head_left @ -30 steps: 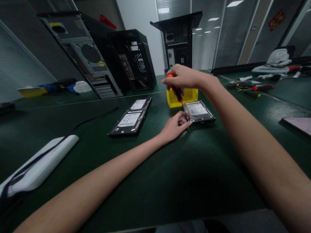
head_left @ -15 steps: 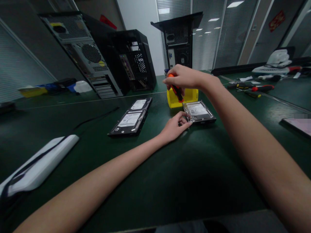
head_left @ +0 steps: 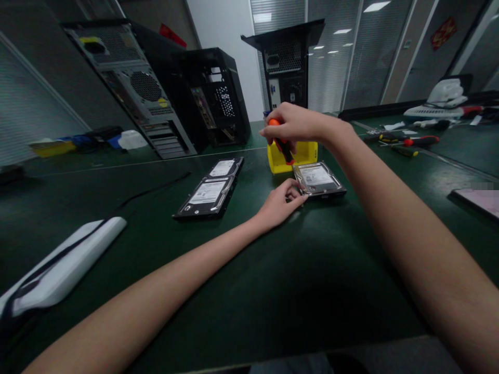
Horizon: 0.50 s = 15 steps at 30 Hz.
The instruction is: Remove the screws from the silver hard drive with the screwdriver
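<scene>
My right hand (head_left: 286,124) is wrapped round the orange and black handle of a screwdriver (head_left: 286,153), tilted with its shaft pointing down at the left edge of a hard drive (head_left: 318,176). The drive lies label up on the green table. At its near left corner, my left hand (head_left: 284,200) has its fingers curled and closed on the drive's edge, steadying it against the table. Directly behind the drive sits a yellow bin (head_left: 307,153). Two more hard drives (head_left: 210,191) lie end to end to the left of my hands. The screwdriver's tip is too small to make out.
Open computer cases (head_left: 159,88) and another case (head_left: 287,67) stand along the back. Pliers and screwdrivers (head_left: 423,141) lie at right, near a phone-like slab (head_left: 477,200). A white padded object with a black strap (head_left: 81,259) rests at front left of the green table (head_left: 253,291).
Almost nothing differs. Both hands, the screwdriver and the hard drive keep their places, with only a very slight shift of the whole view.
</scene>
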Available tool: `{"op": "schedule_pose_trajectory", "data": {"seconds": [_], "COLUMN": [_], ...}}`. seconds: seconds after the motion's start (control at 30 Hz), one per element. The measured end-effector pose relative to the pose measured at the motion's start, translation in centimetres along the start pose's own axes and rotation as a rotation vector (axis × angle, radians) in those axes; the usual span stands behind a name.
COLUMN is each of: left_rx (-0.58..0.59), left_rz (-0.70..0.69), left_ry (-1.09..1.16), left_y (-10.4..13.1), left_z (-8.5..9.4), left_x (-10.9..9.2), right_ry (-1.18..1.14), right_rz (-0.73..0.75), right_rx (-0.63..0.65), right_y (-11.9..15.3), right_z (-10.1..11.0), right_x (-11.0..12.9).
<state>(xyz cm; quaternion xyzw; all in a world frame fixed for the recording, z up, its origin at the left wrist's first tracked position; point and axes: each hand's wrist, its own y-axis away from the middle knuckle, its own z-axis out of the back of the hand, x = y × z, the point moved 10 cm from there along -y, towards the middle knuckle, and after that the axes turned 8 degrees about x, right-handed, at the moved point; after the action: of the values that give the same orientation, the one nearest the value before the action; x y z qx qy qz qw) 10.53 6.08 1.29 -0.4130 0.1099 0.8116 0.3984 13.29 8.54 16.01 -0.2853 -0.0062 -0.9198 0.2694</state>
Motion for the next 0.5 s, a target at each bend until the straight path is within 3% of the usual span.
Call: {"op": "schedule_pose_trajectory", "data": {"seconds": [0.4,0.5], "left_rx": [0.000,-0.082], "left_rz": [-0.002,0.001], "left_ry": [0.027,0.029], "left_y": [0.0,0.2], "left_z": [-0.1,0.9], "left_x": [0.1,0.0], "right_ry": [0.025,0.012], "right_rz": [-0.029,-0.027], "right_rx": [-0.007,-0.007], "right_y": [0.1,0.1], "right_z": [0.0,0.0], "right_x": [-0.1,0.0]}}
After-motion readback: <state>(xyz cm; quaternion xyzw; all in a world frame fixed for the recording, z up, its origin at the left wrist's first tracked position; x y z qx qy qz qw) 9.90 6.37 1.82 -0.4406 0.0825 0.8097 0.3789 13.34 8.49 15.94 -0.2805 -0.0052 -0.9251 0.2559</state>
